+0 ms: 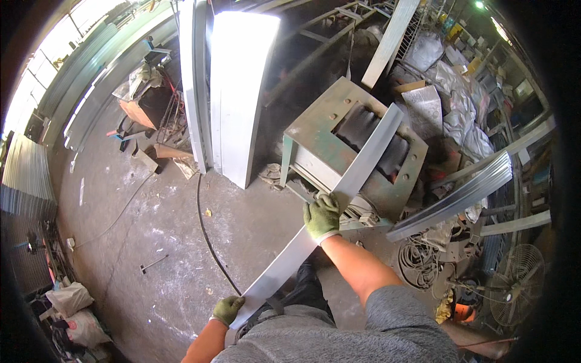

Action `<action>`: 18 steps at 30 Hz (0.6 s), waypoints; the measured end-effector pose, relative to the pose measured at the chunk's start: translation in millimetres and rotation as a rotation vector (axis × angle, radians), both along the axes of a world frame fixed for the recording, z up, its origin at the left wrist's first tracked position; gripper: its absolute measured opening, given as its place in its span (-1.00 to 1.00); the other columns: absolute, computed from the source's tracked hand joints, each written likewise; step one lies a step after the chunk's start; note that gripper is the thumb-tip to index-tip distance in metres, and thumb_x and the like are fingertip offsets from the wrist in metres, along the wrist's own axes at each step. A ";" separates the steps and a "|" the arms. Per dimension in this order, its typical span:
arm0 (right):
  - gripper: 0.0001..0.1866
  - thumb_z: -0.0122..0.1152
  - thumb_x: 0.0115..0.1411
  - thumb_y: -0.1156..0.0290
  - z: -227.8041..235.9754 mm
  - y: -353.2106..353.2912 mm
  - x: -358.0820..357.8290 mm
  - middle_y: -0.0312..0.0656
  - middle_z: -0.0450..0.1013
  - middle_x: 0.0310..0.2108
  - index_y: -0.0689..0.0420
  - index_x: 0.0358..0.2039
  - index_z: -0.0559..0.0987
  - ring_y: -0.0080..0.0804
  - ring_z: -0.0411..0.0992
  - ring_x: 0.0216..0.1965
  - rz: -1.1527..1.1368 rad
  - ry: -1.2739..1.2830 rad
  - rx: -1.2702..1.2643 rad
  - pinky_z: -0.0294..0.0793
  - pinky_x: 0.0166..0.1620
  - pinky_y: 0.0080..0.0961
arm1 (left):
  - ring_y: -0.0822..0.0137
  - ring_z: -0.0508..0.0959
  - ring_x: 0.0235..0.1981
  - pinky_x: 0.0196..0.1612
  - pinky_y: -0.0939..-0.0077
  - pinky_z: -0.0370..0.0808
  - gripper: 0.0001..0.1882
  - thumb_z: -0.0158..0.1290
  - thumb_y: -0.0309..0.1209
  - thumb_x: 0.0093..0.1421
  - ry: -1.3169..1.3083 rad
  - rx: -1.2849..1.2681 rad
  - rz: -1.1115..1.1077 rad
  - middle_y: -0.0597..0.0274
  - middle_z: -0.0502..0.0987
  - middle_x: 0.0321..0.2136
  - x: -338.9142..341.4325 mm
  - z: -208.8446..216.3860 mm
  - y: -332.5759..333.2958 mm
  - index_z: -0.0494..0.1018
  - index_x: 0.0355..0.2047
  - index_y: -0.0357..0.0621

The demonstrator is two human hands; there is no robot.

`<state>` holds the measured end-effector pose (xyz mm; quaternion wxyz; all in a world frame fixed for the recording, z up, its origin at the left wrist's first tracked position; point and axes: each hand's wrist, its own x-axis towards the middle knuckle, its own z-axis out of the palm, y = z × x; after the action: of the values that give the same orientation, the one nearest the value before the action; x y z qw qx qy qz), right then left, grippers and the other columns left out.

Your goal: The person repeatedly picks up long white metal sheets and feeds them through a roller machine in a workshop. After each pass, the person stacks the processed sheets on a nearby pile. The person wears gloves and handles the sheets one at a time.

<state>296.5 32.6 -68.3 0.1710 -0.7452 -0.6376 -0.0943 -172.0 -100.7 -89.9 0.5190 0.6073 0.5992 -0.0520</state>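
A long, flat light-grey metal strip (281, 260) runs diagonally from beside my waist up to a green-and-rust machine (321, 130). Its far end lies across the dark, worn rollers or belt (357, 126) in the machine's opening. Wearing a green glove, my right hand (322, 216) grips the strip about halfway along, just in front of the machine. My left hand (228, 310), in a matching glove, is closed around the near end by my hip. The fingers under the strip are partly hidden.
Tall metal profiles (242, 103) stand upright left of the machine. A dark cable (209, 233) crosses the floor. To the right are a slanting ribbed metal sheet (454, 196), coiled cable (419, 263) and a caged fan (519, 281). White sacks (78, 314) lie at lower left.
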 end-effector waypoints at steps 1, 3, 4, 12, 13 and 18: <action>-0.56 0.08 0.46 0.10 -1.7 -5.7 -10.5 -0.11 0.62 -0.28 0.12 -0.46 0.65 -0.06 0.46 0.05 0.002 0.035 -0.081 0.29 0.35 0.12 | -0.07 0.73 -0.16 -0.03 0.09 0.60 -0.42 0.09 0.17 0.44 0.046 -0.035 -0.021 -0.10 0.74 -0.25 -8.5 -1.3 -2.9 0.72 -0.13 -0.13; -0.57 0.09 0.45 0.09 -5.1 -15.9 -33.9 -0.12 0.61 -0.29 0.10 -0.45 0.65 -0.05 0.46 0.03 0.011 0.082 -0.076 0.28 0.36 0.14 | -0.07 0.74 -0.17 -0.05 0.08 0.61 -0.46 0.10 0.13 0.45 0.061 -0.019 -0.020 -0.10 0.75 -0.25 -28.5 -1.0 -11.2 0.72 -0.11 -0.12; -0.59 0.13 0.43 0.09 -6.5 -20.3 -46.5 -0.14 0.60 -0.32 0.07 -0.47 0.64 -0.05 0.46 0.03 0.016 0.079 -0.036 0.28 0.36 0.13 | -0.07 0.74 -0.18 -0.05 0.07 0.61 -0.47 0.10 0.12 0.45 0.049 -0.009 -0.017 -0.11 0.75 -0.26 -40.1 -0.8 -16.4 0.73 -0.11 -0.11; -0.67 0.20 0.38 0.12 -10.0 -66.3 -133.2 -0.19 0.58 -0.30 0.01 -0.47 0.63 -0.06 0.44 0.05 0.107 0.187 -0.084 0.24 0.37 0.21 | -0.15 0.74 -0.13 -0.03 0.03 0.62 -0.49 0.11 0.10 0.43 0.089 -0.008 -0.033 -0.14 0.74 -0.23 -146.0 -11.9 -65.4 0.73 -0.13 -0.11; -0.67 0.18 0.38 0.10 -10.2 -71.3 -141.7 -0.16 0.59 -0.26 0.02 -0.43 0.65 -0.05 0.42 0.10 0.130 0.218 -0.099 0.20 0.40 0.22 | -0.15 0.74 -0.12 -0.03 0.03 0.62 -0.49 0.11 0.10 0.43 0.153 -0.055 -0.040 -0.14 0.74 -0.22 -154.0 -15.4 -68.7 0.73 -0.13 -0.11; -0.69 0.23 0.37 0.13 -6.7 -97.6 -180.6 -0.18 0.61 -0.22 0.05 -0.42 0.68 -0.03 0.41 0.18 0.180 0.361 -0.162 0.19 0.41 0.20 | -0.12 0.74 -0.05 0.05 0.02 0.61 -0.45 0.08 0.13 0.41 0.166 -0.044 -0.063 -0.13 0.75 -0.16 -205.7 -3.5 -92.6 0.74 -0.10 -0.10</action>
<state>115.9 -65.0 -75.0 0.2295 -0.7015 -0.6661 0.1078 -377.7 -193.3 -93.4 0.4790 0.6078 0.6195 -0.1317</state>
